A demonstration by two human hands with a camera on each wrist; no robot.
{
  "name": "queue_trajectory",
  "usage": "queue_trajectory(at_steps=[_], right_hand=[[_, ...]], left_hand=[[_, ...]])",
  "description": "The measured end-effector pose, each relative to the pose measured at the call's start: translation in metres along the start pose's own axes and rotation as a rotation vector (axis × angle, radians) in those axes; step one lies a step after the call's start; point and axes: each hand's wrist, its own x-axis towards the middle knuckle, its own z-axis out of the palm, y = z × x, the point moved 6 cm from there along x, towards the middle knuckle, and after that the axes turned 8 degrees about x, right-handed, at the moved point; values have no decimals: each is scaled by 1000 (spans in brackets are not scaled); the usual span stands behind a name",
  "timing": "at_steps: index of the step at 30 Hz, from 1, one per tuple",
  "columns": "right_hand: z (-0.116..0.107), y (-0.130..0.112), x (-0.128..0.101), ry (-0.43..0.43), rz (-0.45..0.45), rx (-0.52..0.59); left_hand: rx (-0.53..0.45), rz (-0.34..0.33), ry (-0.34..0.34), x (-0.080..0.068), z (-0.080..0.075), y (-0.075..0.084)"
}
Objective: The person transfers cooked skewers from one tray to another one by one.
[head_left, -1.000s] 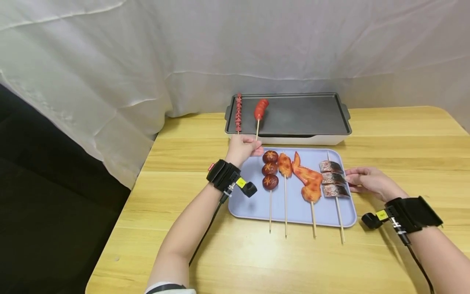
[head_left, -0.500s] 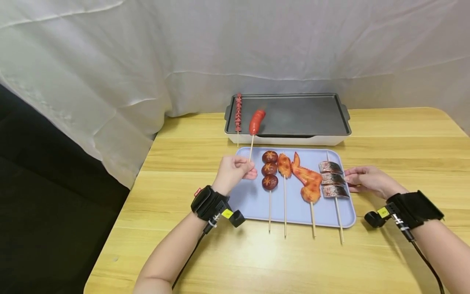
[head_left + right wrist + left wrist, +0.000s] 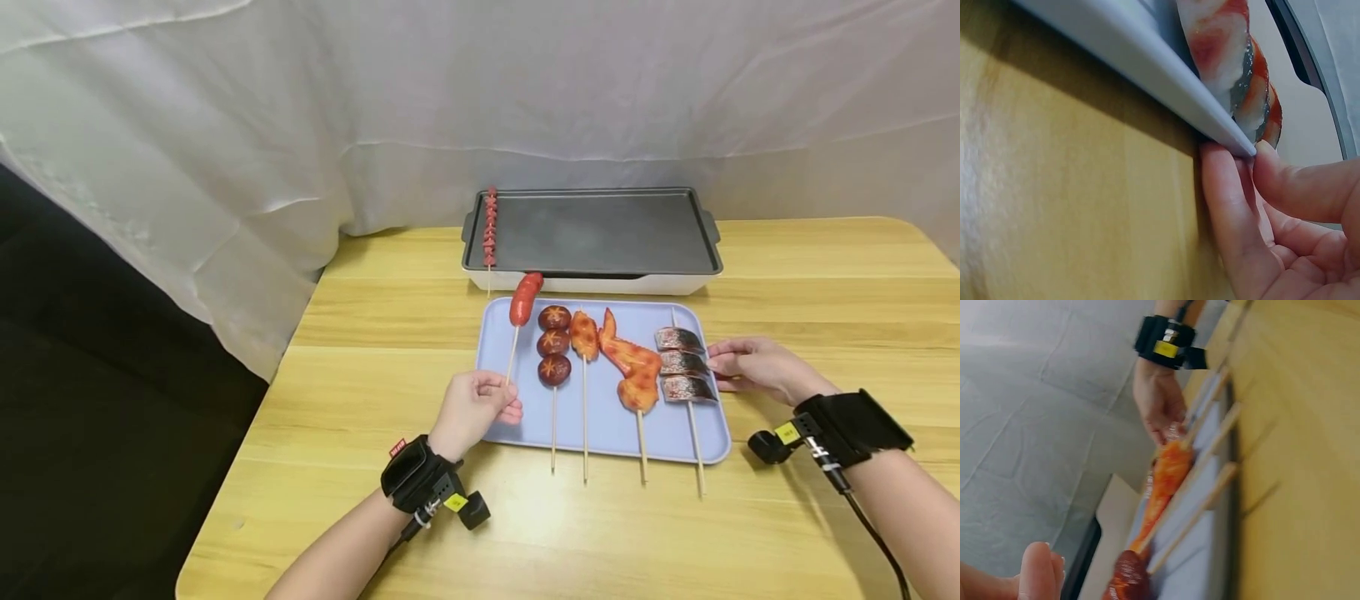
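My left hand [image 3: 504,402] pinches the stick of a red sausage skewer [image 3: 525,298], whose sausage is over the far left corner of the light blue tray [image 3: 607,421]. On the tray lie a mushroom skewer [image 3: 553,342], a small chicken skewer [image 3: 583,334], a chicken wing skewer [image 3: 630,367] and a fish skewer [image 3: 679,364]. My right hand [image 3: 722,367] grips the tray's right edge, thumb on top and fingers [image 3: 1225,206] under the rim [image 3: 1147,62], beside the fish [image 3: 1235,56]. The left wrist view shows the mushrooms [image 3: 1127,582] and wing [image 3: 1166,481].
A dark griddle pan [image 3: 600,229] stands behind the tray, with a thin skewer of small red pieces [image 3: 491,225] along its left side. The wooden table [image 3: 375,333] ends at the left by a white cloth backdrop [image 3: 225,167].
My left hand has drawn the sausage skewer off the griddle and back toward me, to the tray's left end. The right hand has stayed on the tray's edge.
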Motion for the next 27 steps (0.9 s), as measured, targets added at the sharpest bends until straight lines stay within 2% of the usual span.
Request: queue_trajectory(at_steps=[9, 15, 27], right_hand=[[0, 1, 0, 3, 8, 7], [-1, 1, 0, 5, 0, 9], [-2, 2, 0, 9, -8, 7]], left_hand=[[-47, -32, -6, -11, 8, -17], [-63, -34, 2, -16, 12, -22], [-90, -50, -22, -16, 20, -33]])
